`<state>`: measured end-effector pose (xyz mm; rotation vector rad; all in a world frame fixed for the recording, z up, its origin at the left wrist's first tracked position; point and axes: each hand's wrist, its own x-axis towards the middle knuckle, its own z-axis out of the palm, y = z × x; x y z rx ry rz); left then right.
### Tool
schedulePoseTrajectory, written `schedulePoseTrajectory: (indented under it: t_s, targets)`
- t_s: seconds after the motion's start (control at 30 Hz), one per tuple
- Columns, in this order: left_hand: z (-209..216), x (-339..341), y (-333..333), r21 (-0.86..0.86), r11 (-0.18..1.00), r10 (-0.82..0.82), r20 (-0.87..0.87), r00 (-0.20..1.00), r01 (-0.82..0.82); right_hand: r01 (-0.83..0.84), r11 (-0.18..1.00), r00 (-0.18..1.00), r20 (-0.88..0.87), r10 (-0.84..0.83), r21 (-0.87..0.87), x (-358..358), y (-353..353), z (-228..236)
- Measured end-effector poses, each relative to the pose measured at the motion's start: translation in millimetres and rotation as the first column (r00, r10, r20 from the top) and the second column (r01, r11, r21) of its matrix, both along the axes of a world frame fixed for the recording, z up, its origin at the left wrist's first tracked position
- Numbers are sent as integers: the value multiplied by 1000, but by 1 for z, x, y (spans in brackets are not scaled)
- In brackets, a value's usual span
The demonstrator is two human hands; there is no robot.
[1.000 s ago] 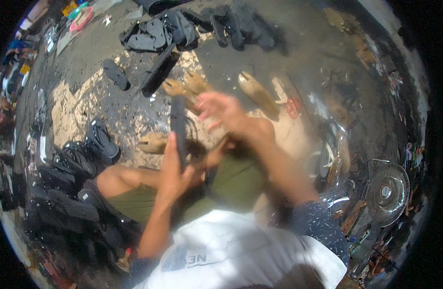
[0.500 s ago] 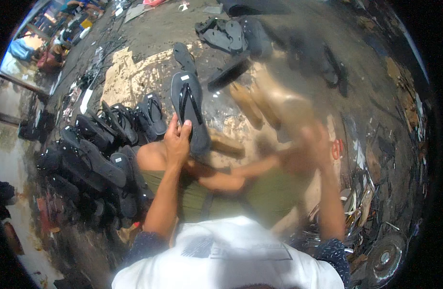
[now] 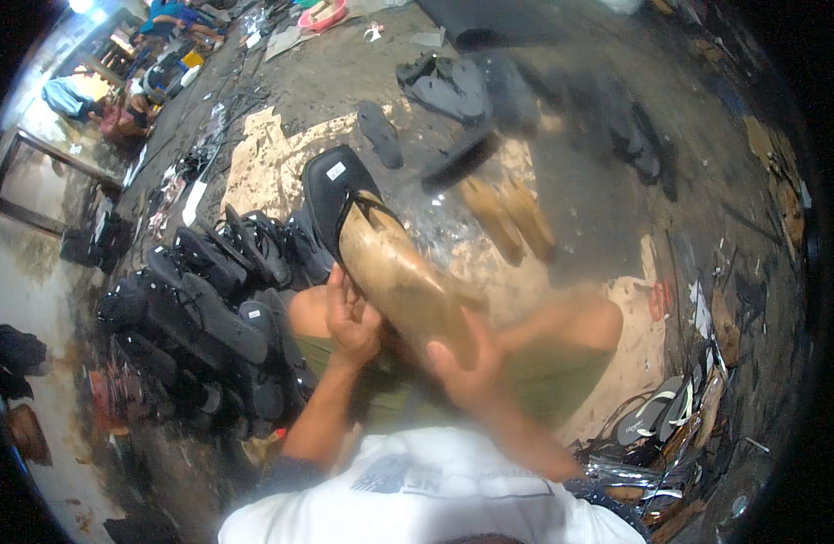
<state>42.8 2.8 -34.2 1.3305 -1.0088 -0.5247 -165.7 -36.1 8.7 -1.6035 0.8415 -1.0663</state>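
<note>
A black flip-flop [image 3: 323,190] with a small white label is in front of me, toe pointing away. A tan wooden shoe last [image 3: 390,254] lies along it, its front end under the black thong strap. My left hand [image 3: 352,317] supports the flip-flop's left side, fingers curled against its edge. Slightly blurred, my right hand [image 3: 471,358] grips the heel end of the last. Beyond it, a pair of similar wooden lasts [image 3: 506,218] rests on the floor, beside a dark sole [image 3: 460,159].
Rows of black flip-flops [image 3: 208,308] crowd the floor by my left knee. A loose grey sole [image 3: 378,134] and a pile of black footwear pieces [image 3: 444,86] lie farther off. Strap scraps and a grey sandal [image 3: 648,417] lie at the right. People sit at far left.
My right hand has come in from the right and now holds a wooden last under the flip-flop's strap. The flip-flop has tilted to the left, and the view has shifted.
</note>
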Motion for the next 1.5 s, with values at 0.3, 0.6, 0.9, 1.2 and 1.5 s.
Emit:
schedulePoseTrajectory:
  t_s: [0.3,0.6,0.9,1.2,1.5]
  targets:
    - [132,54,-89,-328,891,-447,-517,730,314,-78,990,996,29,82,-114,3,-6,-1]
    - [134,13,-69,-251,920,-392,-554,735,301,42,988,987,159,-18,-148,17,21,-9]
    - [140,-13,-49,-263,932,-362,-637,681,250,108,960,954,298,-27,-259,20,28,-8]
    - [65,7,-62,68,997,60,-301,952,-42,183,864,983,76,-167,-469,75,-25,-27]
    - [52,-22,-30,158,981,-92,-157,983,117,-106,974,992,44,117,-200,46,-101,26]
